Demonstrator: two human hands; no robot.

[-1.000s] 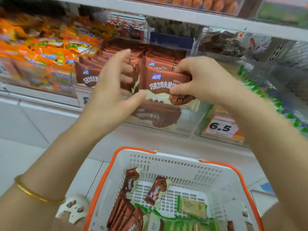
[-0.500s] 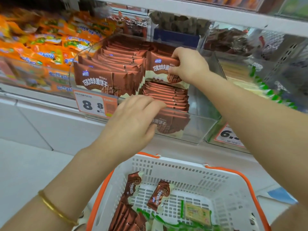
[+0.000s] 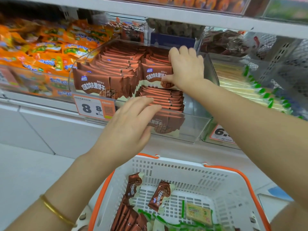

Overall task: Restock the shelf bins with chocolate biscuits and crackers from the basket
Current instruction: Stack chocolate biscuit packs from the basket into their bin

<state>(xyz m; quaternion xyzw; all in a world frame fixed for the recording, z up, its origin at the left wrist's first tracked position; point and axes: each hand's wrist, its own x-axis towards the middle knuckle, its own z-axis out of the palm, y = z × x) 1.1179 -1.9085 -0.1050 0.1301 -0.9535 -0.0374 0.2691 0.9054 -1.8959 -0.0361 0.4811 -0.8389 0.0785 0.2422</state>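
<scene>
1. At shelf height, a clear plastic bin (image 3: 191,129) holds glossy brown chocolate biscuit packets in two rows, their foil ends crimped.
2. The right hand (image 3: 185,69) pinches one upright packet (image 3: 154,75) at its right end, fingers draped over the top edge, thumb on the printed front; its long axis runs left to right across the bin.
3. Just in front lies a flat stack (image 3: 164,99) of the same packets; the left hand (image 3: 131,124), fingers straight and slightly spread, rests against its near left corner (the nearer hand for steadying it).
4. Below, a white perforated basket (image 3: 183,170) with an orange rim holds more brown packets (image 3: 160,195) and green-trimmed crackers (image 3: 198,214).
</scene>
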